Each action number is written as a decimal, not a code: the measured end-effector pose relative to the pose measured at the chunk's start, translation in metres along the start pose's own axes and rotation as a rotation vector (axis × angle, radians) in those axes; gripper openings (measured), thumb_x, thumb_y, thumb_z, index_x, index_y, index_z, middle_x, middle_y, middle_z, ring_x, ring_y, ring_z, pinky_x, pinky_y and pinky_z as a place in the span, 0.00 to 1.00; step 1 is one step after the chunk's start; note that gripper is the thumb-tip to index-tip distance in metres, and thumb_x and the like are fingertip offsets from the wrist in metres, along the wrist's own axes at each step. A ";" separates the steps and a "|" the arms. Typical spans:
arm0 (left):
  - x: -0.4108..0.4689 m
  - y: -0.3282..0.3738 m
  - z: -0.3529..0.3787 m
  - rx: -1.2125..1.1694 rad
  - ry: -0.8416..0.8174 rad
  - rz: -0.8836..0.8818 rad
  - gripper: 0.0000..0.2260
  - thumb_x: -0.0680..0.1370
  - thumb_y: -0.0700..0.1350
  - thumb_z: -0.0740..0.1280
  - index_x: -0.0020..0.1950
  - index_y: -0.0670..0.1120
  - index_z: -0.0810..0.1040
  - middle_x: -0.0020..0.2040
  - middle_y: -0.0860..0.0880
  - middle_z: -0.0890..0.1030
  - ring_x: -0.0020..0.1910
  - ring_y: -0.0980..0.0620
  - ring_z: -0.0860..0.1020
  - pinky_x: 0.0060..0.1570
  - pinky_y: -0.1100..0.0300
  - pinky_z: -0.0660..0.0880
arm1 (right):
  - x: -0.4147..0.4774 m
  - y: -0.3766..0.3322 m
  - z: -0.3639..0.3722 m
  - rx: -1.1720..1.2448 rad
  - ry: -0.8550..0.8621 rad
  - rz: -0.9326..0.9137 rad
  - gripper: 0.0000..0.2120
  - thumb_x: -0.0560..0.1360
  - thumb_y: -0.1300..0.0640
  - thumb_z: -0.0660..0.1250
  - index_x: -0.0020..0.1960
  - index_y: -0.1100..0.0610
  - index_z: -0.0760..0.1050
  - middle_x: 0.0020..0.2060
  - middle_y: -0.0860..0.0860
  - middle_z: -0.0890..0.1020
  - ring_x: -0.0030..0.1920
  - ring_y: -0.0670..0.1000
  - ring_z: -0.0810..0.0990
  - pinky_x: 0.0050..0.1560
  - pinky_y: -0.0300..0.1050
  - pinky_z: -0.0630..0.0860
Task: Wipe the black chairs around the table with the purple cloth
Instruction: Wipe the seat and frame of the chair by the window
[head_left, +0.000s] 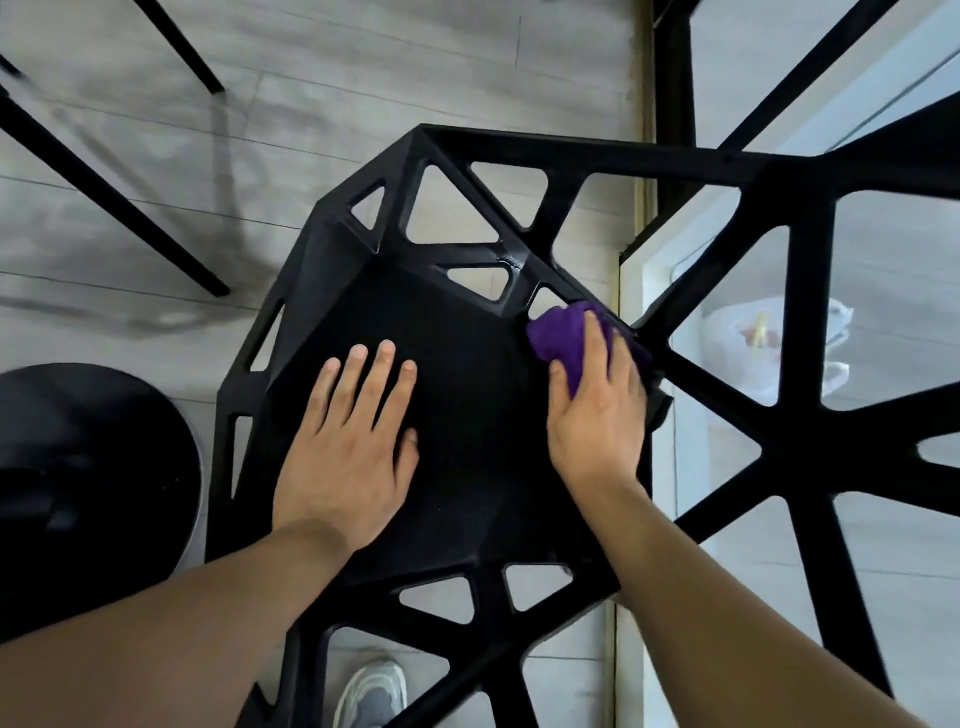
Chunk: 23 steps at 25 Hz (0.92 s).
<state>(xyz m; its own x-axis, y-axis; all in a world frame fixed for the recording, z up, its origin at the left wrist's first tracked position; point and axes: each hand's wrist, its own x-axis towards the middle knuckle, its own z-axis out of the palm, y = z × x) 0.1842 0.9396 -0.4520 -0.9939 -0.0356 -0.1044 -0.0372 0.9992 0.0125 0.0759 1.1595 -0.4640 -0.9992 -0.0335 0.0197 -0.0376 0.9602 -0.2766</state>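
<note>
The bunched purple cloth (560, 339) is gripped under the right hand (597, 415), pressed at the right seat edge of the black lattice plastic chair (441, 332). The left hand (353, 447) is laid flat, fingers spread, mid-seat. Bare seat lies left of the cloth; leftward stroke expected.

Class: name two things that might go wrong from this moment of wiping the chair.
The purple cloth under the right hand sits beside gaps in the black chair; it may snag or slip through. The left hand presses flat on the seat; leaning harder might slide the chair on the smooth floor.
</note>
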 end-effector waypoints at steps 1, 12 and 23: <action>0.001 0.001 0.001 -0.003 0.010 0.001 0.29 0.83 0.54 0.49 0.83 0.44 0.53 0.83 0.41 0.52 0.82 0.41 0.50 0.80 0.42 0.50 | 0.005 -0.001 0.001 0.032 0.023 0.070 0.28 0.83 0.46 0.58 0.81 0.50 0.56 0.76 0.58 0.65 0.75 0.61 0.64 0.76 0.57 0.62; 0.001 -0.001 0.007 -0.015 0.055 -0.002 0.29 0.83 0.54 0.50 0.83 0.45 0.54 0.83 0.41 0.53 0.82 0.41 0.50 0.80 0.42 0.50 | 0.018 0.003 -0.011 0.026 -0.073 -0.025 0.29 0.83 0.45 0.57 0.81 0.49 0.53 0.78 0.57 0.59 0.76 0.61 0.61 0.75 0.60 0.64; -0.002 -0.003 0.009 -0.028 0.071 0.019 0.25 0.86 0.49 0.50 0.83 0.45 0.53 0.83 0.42 0.53 0.82 0.41 0.49 0.80 0.43 0.48 | -0.007 -0.008 -0.006 0.175 -0.127 0.017 0.28 0.84 0.43 0.54 0.82 0.48 0.52 0.80 0.58 0.56 0.79 0.61 0.55 0.79 0.58 0.55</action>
<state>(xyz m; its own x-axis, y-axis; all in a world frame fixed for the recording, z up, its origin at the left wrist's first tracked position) 0.1870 0.9373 -0.4609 -0.9993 -0.0188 -0.0331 -0.0202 0.9989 0.0414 0.0830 1.1538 -0.4559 -0.9925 -0.0632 -0.1046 -0.0111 0.8988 -0.4383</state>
